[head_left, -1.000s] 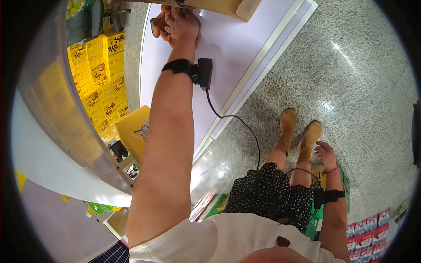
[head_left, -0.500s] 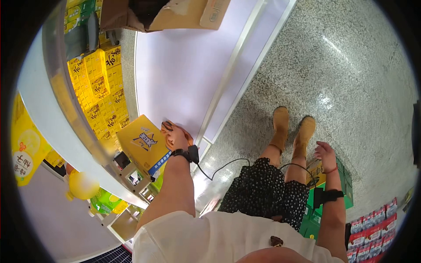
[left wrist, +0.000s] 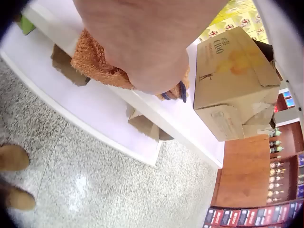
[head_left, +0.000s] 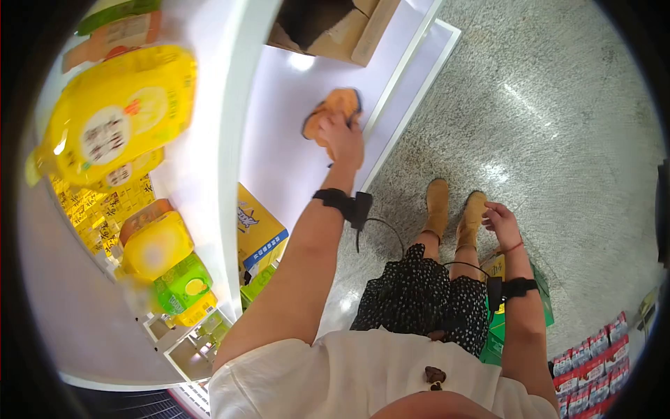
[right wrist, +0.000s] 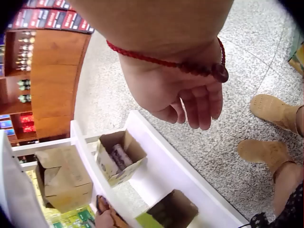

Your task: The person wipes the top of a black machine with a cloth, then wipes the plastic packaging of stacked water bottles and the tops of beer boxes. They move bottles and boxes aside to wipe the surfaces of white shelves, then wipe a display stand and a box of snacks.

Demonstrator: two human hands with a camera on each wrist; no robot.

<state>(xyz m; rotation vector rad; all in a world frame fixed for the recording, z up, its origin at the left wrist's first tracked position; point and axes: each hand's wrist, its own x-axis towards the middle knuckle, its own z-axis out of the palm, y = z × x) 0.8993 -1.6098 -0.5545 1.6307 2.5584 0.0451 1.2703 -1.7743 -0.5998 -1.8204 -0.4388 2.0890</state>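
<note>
My left hand (head_left: 342,140) grips a bunched orange cloth (head_left: 340,103) with dark edging and holds it against the white shelf (head_left: 279,105). In the left wrist view, the orange cloth (left wrist: 97,61) sticks out on both sides of the hand, which hides its middle. Lowered beside the body, my right hand (head_left: 501,223) holds nothing. Its fingers hang loosely curled in the right wrist view, below a red cord bracelet (right wrist: 161,61).
A torn cardboard carton (left wrist: 235,85) stands on the shelf beyond the cloth. Nearer the body is a yellow box (head_left: 259,234). Yellow bottles (head_left: 125,119) line a higher shelf at left. Open boxes (right wrist: 121,156) sit on a lower level. Speckled floor (head_left: 558,140) lies to the right.
The left hand came back with the cloth from beside the carton to the yellow box, then moved out again to mid-shelf. The view has shifted; the right hand still hangs loose.
</note>
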